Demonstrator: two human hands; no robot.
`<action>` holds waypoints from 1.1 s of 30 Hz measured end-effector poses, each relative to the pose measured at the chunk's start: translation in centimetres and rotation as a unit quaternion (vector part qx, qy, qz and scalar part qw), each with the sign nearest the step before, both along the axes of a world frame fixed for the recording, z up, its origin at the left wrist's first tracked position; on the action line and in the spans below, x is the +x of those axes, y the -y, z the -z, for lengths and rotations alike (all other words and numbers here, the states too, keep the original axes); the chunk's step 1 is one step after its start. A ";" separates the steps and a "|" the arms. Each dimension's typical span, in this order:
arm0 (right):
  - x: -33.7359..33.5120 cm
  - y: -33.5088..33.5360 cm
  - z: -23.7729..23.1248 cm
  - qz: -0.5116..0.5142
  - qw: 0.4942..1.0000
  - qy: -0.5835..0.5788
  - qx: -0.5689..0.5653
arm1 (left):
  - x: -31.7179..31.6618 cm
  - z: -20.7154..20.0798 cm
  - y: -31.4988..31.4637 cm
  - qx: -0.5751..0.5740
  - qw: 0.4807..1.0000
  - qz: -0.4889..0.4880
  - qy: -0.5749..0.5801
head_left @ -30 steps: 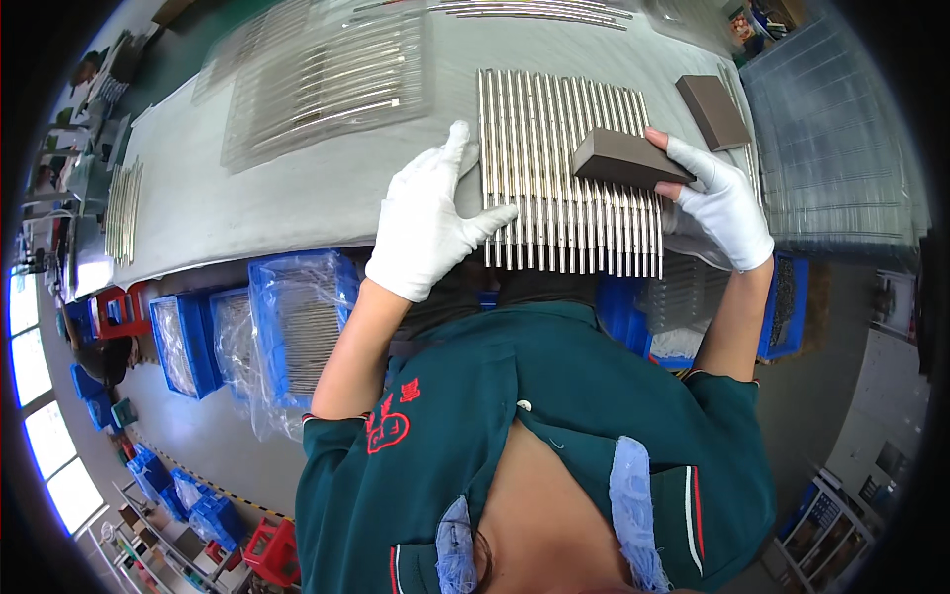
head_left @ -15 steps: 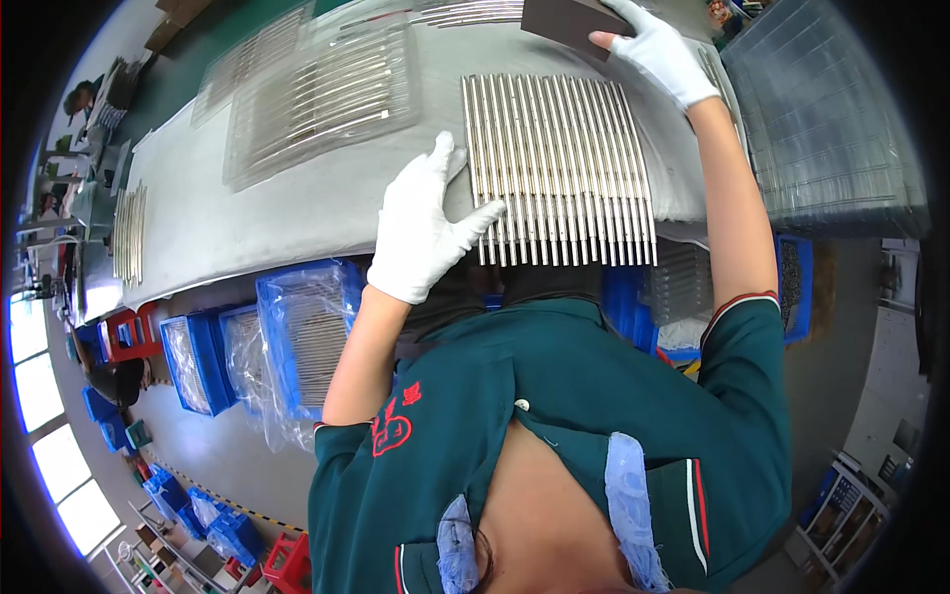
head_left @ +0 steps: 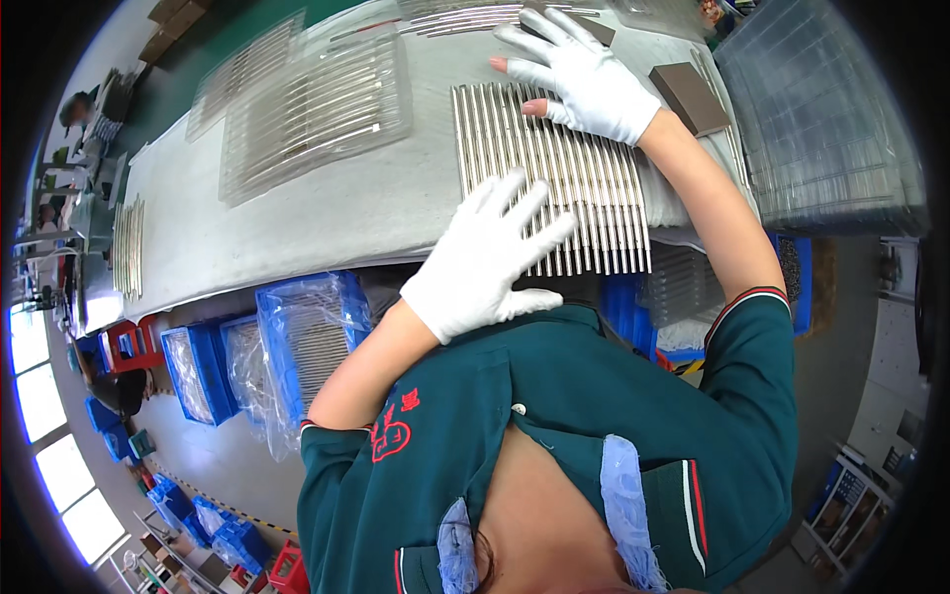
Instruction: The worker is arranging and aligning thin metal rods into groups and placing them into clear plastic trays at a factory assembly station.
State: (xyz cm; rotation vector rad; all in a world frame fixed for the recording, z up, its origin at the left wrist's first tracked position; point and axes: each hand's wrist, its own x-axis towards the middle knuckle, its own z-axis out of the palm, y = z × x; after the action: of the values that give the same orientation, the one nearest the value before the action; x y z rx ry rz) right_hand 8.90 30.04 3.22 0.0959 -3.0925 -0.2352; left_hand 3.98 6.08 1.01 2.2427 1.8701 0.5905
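Slim silvery metal rods [head_left: 594,213] lie side by side in a flat row at the table's near edge, their stepped ends sticking out over it. My left hand [head_left: 485,257], in a white glove, is spread open over the near left part of the row. Over the far end of the rods is my right hand [head_left: 584,79], gloved in white with bare thumb and finger tips showing, its fingers apart and nothing held. Whether either hand touches the rods I cannot tell. One brown block [head_left: 690,99] rests right of the row; another dark block [head_left: 594,28] is partly hidden behind my right hand.
Clear plastic trays of rods [head_left: 317,114] lie at the far left of the grey-covered table [head_left: 287,233]. Stacked clear trays [head_left: 831,129] stand at the right. A few loose rods [head_left: 129,247] lie at the left end. Blue crates [head_left: 312,332] stand below the table.
My right hand has come off the brown block it gripped and moved left over the rods. My left hand has shifted right and nearer me. A brown block now shows right of the row.
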 end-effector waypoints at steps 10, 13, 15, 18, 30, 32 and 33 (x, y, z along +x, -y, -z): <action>-2.8 0.0 4.9 -0.102 0.984 -0.145 -0.012 | 0.4 0.6 -0.3 -0.017 0.999 0.037 -0.032; -3.8 1.0 5.0 -0.107 0.982 -0.153 -0.024 | -0.3 0.6 0.9 -0.011 0.999 0.018 -0.035; -4.5 1.8 4.8 -0.113 0.980 -0.159 -0.034 | -0.7 0.5 1.6 -0.016 0.999 0.002 -0.045; -5.4 2.7 4.5 -0.113 0.979 -0.168 -0.022 | -1.4 0.3 2.6 -0.025 0.998 -0.022 -0.051; 4.2 -2.5 2.7 -0.030 0.986 -0.163 -0.009 | -3.5 0.2 6.0 -0.044 0.991 -0.112 -0.060; 4.5 -2.0 3.1 -0.009 0.992 -0.118 0.038 | -3.4 0.1 5.9 -0.050 0.991 -0.108 -0.064; 4.3 -1.8 3.1 -0.016 0.991 -0.127 0.037 | -3.3 0.1 5.8 -0.059 0.990 -0.106 -0.069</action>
State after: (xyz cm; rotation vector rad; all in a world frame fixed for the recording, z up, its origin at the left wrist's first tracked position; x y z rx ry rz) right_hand 13.21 31.82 0.15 0.1075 -2.8283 -0.3340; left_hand 0.70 0.26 0.95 2.0756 2.1676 0.3502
